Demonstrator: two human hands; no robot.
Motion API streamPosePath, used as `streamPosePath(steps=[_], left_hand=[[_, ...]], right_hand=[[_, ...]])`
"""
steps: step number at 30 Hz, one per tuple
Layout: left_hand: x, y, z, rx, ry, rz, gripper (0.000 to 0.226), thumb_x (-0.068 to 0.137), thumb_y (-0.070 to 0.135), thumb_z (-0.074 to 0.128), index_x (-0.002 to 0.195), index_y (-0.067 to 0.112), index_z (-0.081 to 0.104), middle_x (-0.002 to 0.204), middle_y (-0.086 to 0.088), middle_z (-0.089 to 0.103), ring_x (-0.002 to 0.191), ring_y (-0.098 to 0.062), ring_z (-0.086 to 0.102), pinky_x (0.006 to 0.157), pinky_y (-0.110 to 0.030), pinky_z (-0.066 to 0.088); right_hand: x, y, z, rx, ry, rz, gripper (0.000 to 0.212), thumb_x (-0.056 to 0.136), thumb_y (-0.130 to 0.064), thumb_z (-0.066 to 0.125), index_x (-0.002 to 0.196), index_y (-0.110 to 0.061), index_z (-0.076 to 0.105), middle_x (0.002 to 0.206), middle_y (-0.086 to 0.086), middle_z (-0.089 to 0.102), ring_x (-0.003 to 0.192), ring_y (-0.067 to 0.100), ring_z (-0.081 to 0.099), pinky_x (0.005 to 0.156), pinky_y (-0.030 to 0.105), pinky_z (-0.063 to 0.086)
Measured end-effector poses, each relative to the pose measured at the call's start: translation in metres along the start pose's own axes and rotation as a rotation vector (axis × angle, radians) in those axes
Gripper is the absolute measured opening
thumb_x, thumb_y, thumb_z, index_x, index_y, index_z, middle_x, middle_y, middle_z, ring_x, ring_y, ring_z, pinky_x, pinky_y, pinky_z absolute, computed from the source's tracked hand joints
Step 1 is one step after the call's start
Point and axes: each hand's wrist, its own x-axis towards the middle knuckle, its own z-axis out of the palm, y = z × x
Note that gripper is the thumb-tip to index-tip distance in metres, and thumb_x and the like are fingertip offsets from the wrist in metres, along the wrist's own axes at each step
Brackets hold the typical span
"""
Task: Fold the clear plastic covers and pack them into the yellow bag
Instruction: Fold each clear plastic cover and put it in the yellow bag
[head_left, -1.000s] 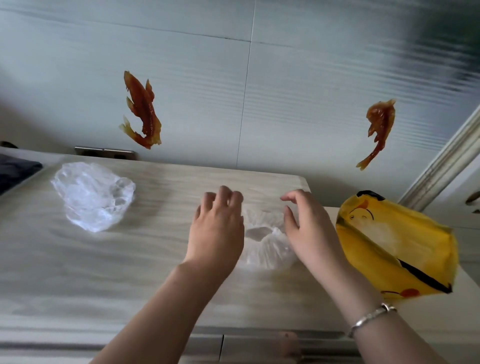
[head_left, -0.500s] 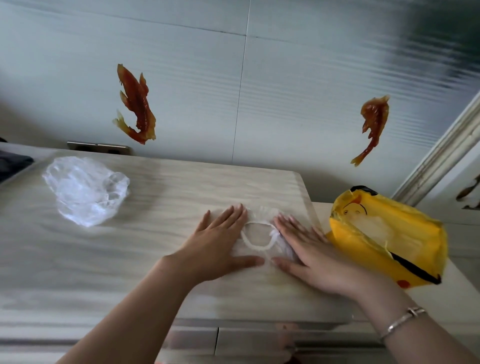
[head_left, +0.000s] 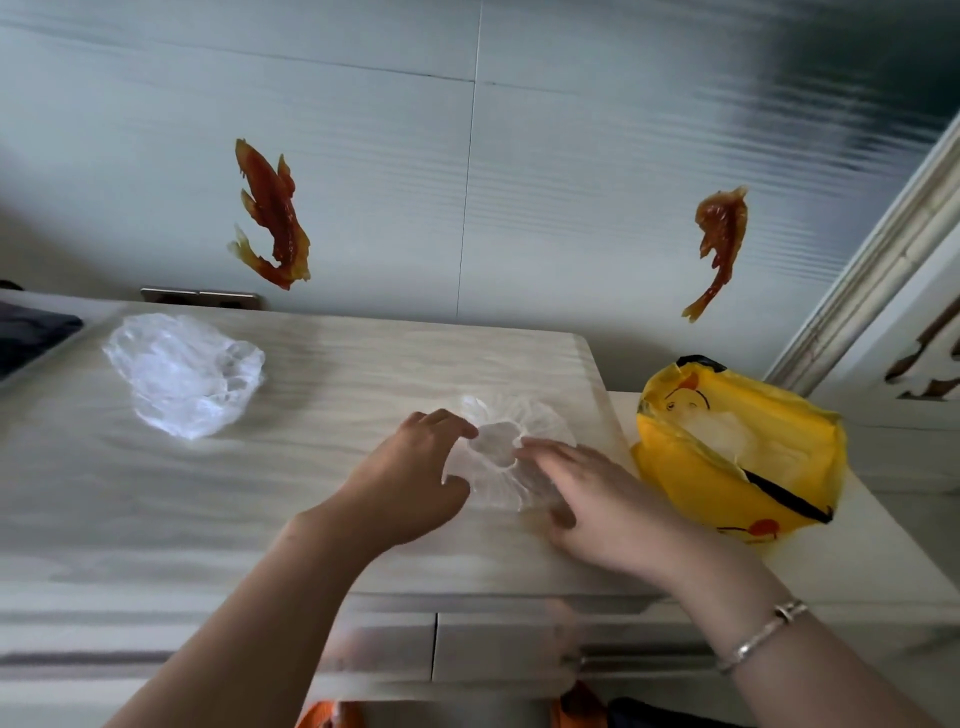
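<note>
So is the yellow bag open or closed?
Open. The yellow bag lies on its side with its mouth gaping toward the hands, and clear plastic shows inside.

two fish decals (head_left: 272, 215), wooden tabletop (head_left: 363, 374), bracelet (head_left: 763, 636)

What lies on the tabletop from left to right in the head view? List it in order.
Dark cloth → crumpled clear cover → left hand → clear cover being folded → right hand → yellow bag, which sits on the lower surface just past the tabletop's right edge.
</note>
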Motion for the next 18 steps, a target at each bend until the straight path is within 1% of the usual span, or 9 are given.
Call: streamPosePath(steps=[2,4,7,9,10,13,15,17,18], left_hand=[[-0.004,0.001,0.001,-0.002,-0.052,-0.013,0.060,0.074,0.024,0.056,0.133,0.021,0.050,0.134,0.012,0.050,0.126,-0.011,0.040,0.103,-0.026,0.037],[-0.004,0.001,0.003,0.030,-0.060,-0.016,0.072,0.063,0.035,0.051,0.134,0.023,0.048,0.134,0.013,0.049,0.124,-0.012,0.042,0.103,-0.026,0.038],[-0.003,-0.001,0.006,0.091,-0.056,-0.019,0.073,0.065,0.042,0.057,0.135,0.026,0.045,0.133,0.015,0.047,0.121,-0.011,0.041,0.102,-0.025,0.036],[0.001,0.000,0.010,0.106,0.001,-0.029,0.059,0.076,0.038,0.064,0.131,0.025,0.047,0.129,0.013,0.050,0.118,-0.013,0.043,0.099,-0.028,0.037],[0.004,0.000,0.013,0.095,0.044,-0.042,0.048,0.080,0.034,0.063,0.125,0.025,0.051,0.124,0.012,0.053,0.114,-0.014,0.047,0.096,-0.029,0.038],[0.012,0.001,0.018,-0.100,0.216,-0.184,0.010,0.088,0.024,0.054,0.093,0.019,0.060,0.089,0.003,0.065,0.089,-0.025,0.059,0.080,-0.035,0.044],[0.020,-0.002,0.021,-0.219,0.281,-0.313,0.017,0.090,0.025,0.051,0.078,0.015,0.059,0.074,-0.002,0.064,0.076,-0.031,0.060,0.071,-0.038,0.049],[0.025,-0.004,0.021,-0.242,0.310,-0.388,0.024,0.091,0.029,0.050,0.073,0.015,0.058,0.073,-0.001,0.066,0.072,-0.028,0.061,0.067,-0.038,0.053],[0.028,-0.003,0.021,-0.218,0.316,-0.409,0.026,0.092,0.031,0.049,0.073,0.015,0.057,0.073,-0.001,0.066,0.071,-0.028,0.061,0.065,-0.037,0.053]], right_hand=[[0.003,-0.003,0.005,-0.014,0.076,0.015,0.059,0.088,-0.016,0.057,0.142,-0.028,0.035,0.149,-0.012,0.036,0.135,0.010,0.036,0.111,0.022,0.026],[0.005,-0.005,0.008,0.001,0.161,0.055,0.048,0.089,-0.017,0.057,0.134,-0.029,0.045,0.140,-0.012,0.048,0.125,0.011,0.047,0.103,0.024,0.039],[0.009,-0.003,0.010,0.152,0.296,0.140,0.027,0.093,-0.022,0.055,0.119,-0.026,0.061,0.118,-0.012,0.065,0.106,0.007,0.060,0.091,0.023,0.049],[0.013,0.001,0.010,0.295,0.342,0.198,0.015,0.096,-0.027,0.053,0.101,-0.023,0.066,0.093,-0.012,0.068,0.084,0.001,0.061,0.073,0.012,0.048],[0.017,0.003,0.009,0.362,0.356,0.226,0.015,0.096,-0.027,0.053,0.091,-0.021,0.065,0.080,-0.012,0.064,0.074,0.000,0.058,0.064,0.010,0.045],[0.026,0.012,0.008,0.543,0.406,0.339,0.029,0.097,-0.026,0.052,0.071,-0.018,0.060,0.063,-0.006,0.056,0.064,0.007,0.053,0.051,0.015,0.034],[0.036,0.015,0.009,0.603,0.427,0.407,0.032,0.097,-0.026,0.052,0.066,-0.019,0.059,0.062,-0.006,0.057,0.063,0.009,0.052,0.052,0.017,0.034],[0.046,0.016,0.012,0.579,0.455,0.462,0.031,0.097,-0.029,0.051,0.071,-0.016,0.063,0.068,-0.005,0.062,0.069,0.013,0.057,0.061,0.027,0.041],[0.050,0.016,0.014,0.538,0.470,0.487,0.033,0.097,-0.030,0.050,0.071,-0.014,0.062,0.068,-0.003,0.061,0.069,0.017,0.057,0.060,0.029,0.041]])
